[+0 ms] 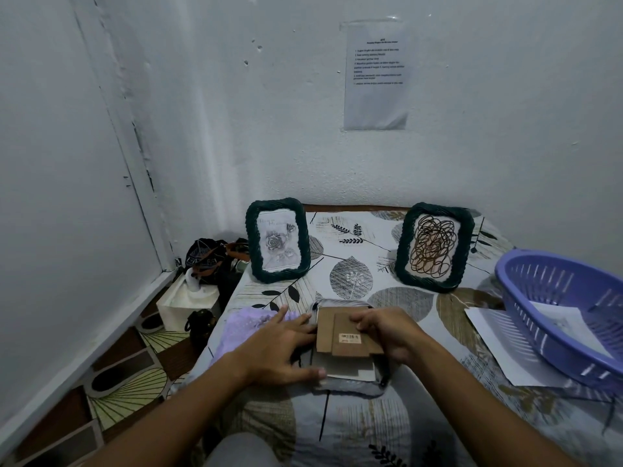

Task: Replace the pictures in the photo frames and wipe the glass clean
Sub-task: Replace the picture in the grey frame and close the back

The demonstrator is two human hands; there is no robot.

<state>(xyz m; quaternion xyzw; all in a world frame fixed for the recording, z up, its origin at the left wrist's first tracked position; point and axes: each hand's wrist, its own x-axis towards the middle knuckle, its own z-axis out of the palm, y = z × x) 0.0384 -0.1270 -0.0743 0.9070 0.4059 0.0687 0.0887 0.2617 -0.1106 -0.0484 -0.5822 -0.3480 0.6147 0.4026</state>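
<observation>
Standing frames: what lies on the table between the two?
Head view: only bare leaf-print tablecloth between the rose frame and the scribble frame.

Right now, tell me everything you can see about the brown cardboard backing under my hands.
The brown cardboard backing lies flat, back side up, on a frame lying face down on the leaf-patterned cloth. It looks like plain brown board with a stand flap on top bearing a small printed label. A pale sheet shows below its near edge. The left hand rests flat against its left side; the right hand grips its right edge.
</observation>
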